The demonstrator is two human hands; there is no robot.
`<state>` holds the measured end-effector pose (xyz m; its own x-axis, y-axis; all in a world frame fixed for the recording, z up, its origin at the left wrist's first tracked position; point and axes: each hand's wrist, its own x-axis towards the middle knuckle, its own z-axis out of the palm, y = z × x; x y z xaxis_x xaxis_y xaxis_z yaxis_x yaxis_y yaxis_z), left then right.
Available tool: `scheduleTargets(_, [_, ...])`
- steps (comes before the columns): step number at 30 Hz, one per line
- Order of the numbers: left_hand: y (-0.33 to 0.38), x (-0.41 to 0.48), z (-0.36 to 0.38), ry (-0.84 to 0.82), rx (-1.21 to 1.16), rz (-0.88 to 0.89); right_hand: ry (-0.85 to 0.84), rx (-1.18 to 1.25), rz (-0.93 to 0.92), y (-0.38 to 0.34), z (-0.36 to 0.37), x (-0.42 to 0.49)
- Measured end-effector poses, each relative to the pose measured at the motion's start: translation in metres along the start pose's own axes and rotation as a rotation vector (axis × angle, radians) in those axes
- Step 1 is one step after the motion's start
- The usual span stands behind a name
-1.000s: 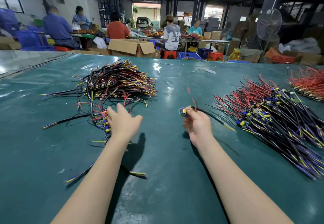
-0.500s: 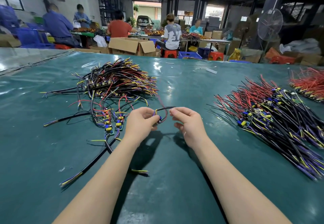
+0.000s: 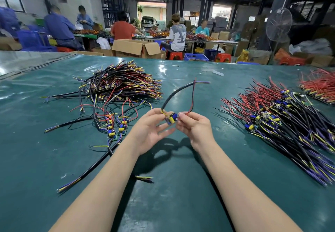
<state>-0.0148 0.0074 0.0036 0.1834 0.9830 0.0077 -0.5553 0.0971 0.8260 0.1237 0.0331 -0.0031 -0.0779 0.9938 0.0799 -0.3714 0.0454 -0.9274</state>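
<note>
Small wired module (image 3: 171,117) held above the green table (image 3: 181,195), between both hands. Left hand (image 3: 151,128) pinches its left end, lower fingers loose. Right hand (image 3: 194,125) pinches the red wire (image 3: 192,97) end.

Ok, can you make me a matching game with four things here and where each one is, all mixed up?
Things:
1. small circuit board
2. tangled wire pile
3. red wire bundle
4. cardboard box

Places:
A. behind the far edge of the table
B. at the table's far right
C. pinched between the left hand and right hand
D. on the table, to the left of both hands

Pairs: 1-C, 2-D, 3-B, 4-A
</note>
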Motion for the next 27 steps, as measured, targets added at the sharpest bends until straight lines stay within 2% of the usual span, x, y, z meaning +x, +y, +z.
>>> scheduleTargets(2, [-0.004,0.001,0.003,-0.009,0.115,-0.058,0.027,0.016,-0.008,0.000,-0.002,0.000])
scheduleTargets(4, [-0.011,0.001,0.007,0.084,0.324,-0.072,0.019,-0.021,-0.031,0.001,-0.003,0.000])
scheduleTargets(7, [-0.020,0.003,0.008,0.147,0.573,0.021,0.018,-0.027,-0.020,0.001,-0.004,-0.002])
scheduleTargets(9, [-0.020,0.004,0.004,0.153,0.535,0.051,0.028,0.006,0.005,0.001,-0.004,-0.001])
scheduleTargets(12, [-0.016,0.003,0.001,0.096,0.519,0.001,0.009,0.001,0.044,0.002,-0.003,0.000])
scheduleTargets(15, [-0.013,0.001,0.001,0.033,0.632,-0.058,-0.034,-0.043,0.071,0.003,-0.003,0.001])
scheduleTargets(18, [-0.011,0.003,0.002,0.113,0.745,-0.086,-0.104,-0.171,0.074,0.004,-0.003,0.001])
scheduleTargets(23, [-0.011,0.003,-0.002,0.108,0.878,0.006,-0.208,-0.312,0.065,0.005,-0.003,-0.001])
scheduleTargets(27, [-0.008,0.002,-0.006,0.084,0.802,0.019,-0.192,-0.368,0.015,0.006,-0.003,-0.002])
